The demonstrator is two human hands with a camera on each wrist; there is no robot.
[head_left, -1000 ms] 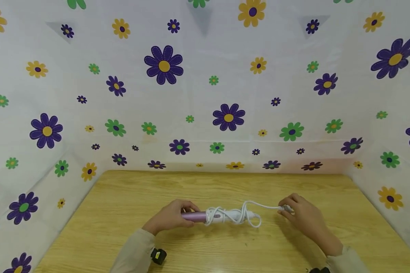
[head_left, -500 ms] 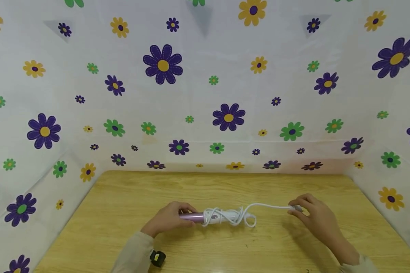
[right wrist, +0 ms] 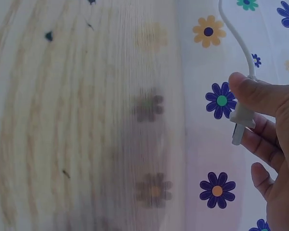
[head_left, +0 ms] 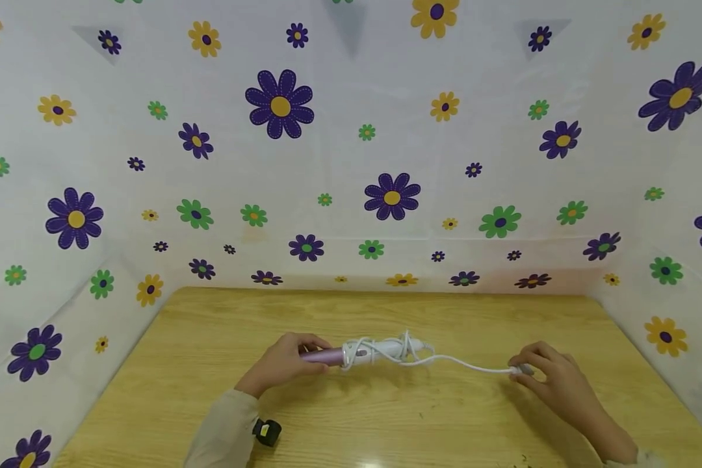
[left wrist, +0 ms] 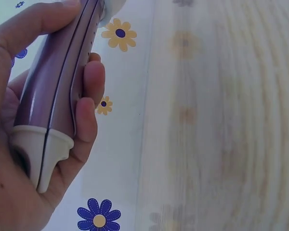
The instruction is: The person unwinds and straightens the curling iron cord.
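Your left grip (head_left: 283, 359) is clasping the hair straightener (head_left: 326, 356), likely steadying it, your right grip (head_left: 563, 383) pinching its plug (right wrist: 243, 116)

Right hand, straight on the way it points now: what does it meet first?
Probably the flower-print cloth beyond the wooden tabletop; past the power plug that the right hand pinches, the way looks free, though depth and height are unclear.

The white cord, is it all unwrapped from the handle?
No, loops of the white cord are wound around the white handle.
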